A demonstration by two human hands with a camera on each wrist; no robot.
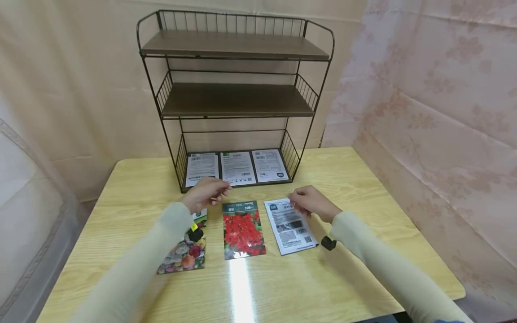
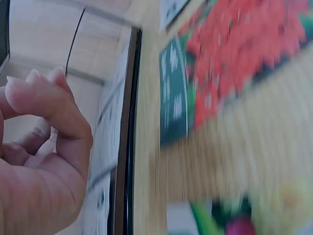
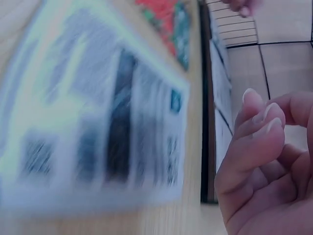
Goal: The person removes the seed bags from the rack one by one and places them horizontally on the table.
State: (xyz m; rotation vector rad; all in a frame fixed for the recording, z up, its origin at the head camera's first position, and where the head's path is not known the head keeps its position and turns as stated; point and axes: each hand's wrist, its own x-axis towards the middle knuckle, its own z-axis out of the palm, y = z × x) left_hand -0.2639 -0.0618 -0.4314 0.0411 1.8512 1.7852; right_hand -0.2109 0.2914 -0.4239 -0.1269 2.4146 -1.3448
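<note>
While the rack [image 1: 238, 45] is stood along the far edge of the surface [image 1: 121, 202], the mixed-flower packet [image 1: 187, 260], the red-flower packet [image 1: 244, 235] and the text-side packet [image 1: 288, 229] are laid flat between it and the near edge, likely spaced so that each can be picked up without its neighbour being disturbed. The first is set nearest the left edge and partly hidden by the left sleeve [image 1: 141, 255]; the second is placed in the middle, picture up; the third is slanted to the right, its printed back shown. On the bottom shelf [image 2: 128, 122], three white packets [image 1: 237, 167] are fitted side by side, text up, probably so that every one is kept in sight. Nothing is seen gripped by either of the hands, which are held well apart. The left hand [image 1: 207, 193] is poised over the far end of the mixed-flower packet, near the shelf's front edge, its fingers bent loosely inward. The right hand [image 1: 315, 202] is held above the text-side packet's far right corner, fingers likewise bent; in the right wrist view, a gap is seen between fingertips and packet.
</note>
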